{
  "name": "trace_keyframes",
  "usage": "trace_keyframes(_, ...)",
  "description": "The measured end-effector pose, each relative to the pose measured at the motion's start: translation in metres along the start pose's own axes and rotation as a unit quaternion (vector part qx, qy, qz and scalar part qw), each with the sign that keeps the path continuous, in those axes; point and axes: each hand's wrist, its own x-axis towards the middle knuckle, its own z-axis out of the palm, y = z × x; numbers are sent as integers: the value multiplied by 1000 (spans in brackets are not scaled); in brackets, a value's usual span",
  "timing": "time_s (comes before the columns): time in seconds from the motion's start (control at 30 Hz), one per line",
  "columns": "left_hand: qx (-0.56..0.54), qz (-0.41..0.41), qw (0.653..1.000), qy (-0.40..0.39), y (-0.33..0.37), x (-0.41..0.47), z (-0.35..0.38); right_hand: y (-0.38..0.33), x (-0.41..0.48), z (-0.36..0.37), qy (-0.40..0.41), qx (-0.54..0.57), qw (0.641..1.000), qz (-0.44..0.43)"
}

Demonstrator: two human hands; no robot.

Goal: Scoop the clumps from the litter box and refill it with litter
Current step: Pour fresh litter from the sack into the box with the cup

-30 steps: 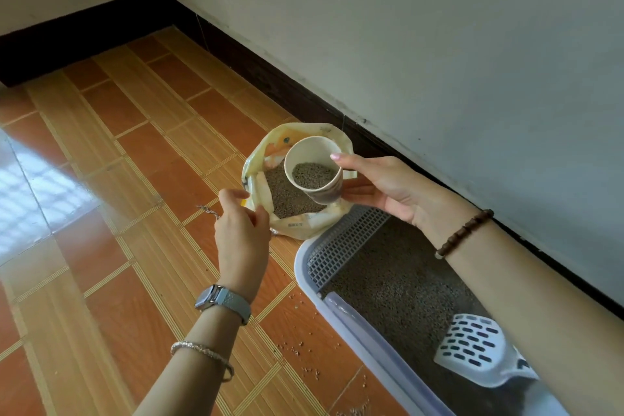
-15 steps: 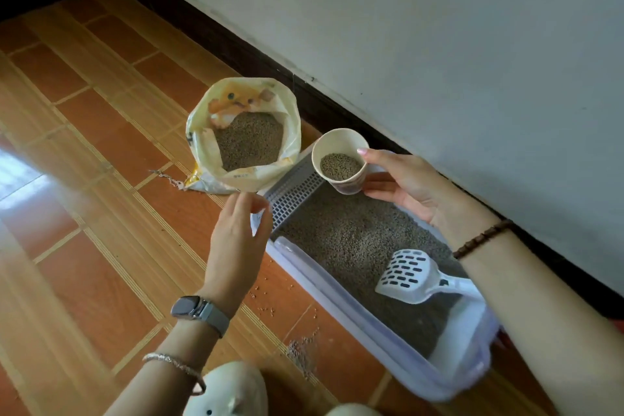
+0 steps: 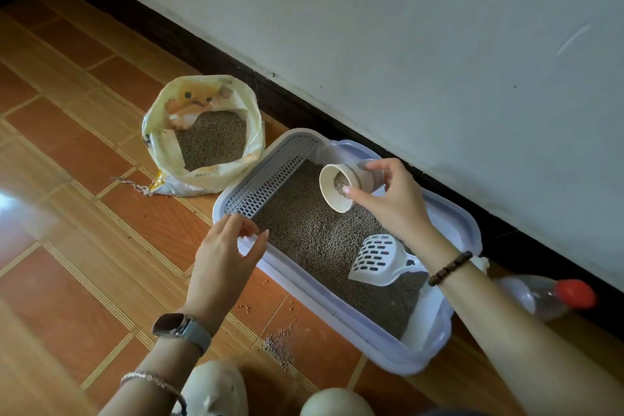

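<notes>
A pale lavender litter box lies on the tiled floor along the wall, filled with grey-brown litter. My right hand holds a white paper cup tipped on its side over the litter, with some pellets still inside. My left hand hovers open at the box's near rim, fingers spread, holding nothing. A white slotted scoop rests on the litter toward the right end. An open yellow litter bag stands left of the box.
A grey grid panel covers the box's left end. Spilled pellets dot the floor by the near rim. A clear bottle with a red cap lies at the right by the dark skirting. My knees show at the bottom edge.
My right hand carried the cup from the bag to above the litter box and tipped it sideways. My left hand let go of the bag and moved to the box's near rim.
</notes>
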Motion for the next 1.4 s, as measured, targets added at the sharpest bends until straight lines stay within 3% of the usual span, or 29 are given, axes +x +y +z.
trace_keyframes(0.33,1,9,1000,-4,-1,-2,3,15,-13,3,19,-120,983,-139)
trace_keyframes(0.6,5,9,1000,4,-1,-4,4,14,-20,-1,48,-196,945,-257)
trace_keyframes(0.93,8,9,1000,10,-1,-4,5,10,-20,-2,63,-242,917,-311)
trace_keyframes(1.03,8,11,1000,13,-1,-4,5,8,-22,1,69,-192,939,-277)
trace_keyframes(1.2,-1,5,1000,15,1,-4,6,2,-15,4,73,1,992,-107)
trace_keyframes(1.3,-2,6,1000,10,1,1,2,-15,-4,8,49,80,996,-15)
trace_keyframes(1.4,-10,4,998,56,-4,13,-9,-43,8,17,24,136,990,-8)
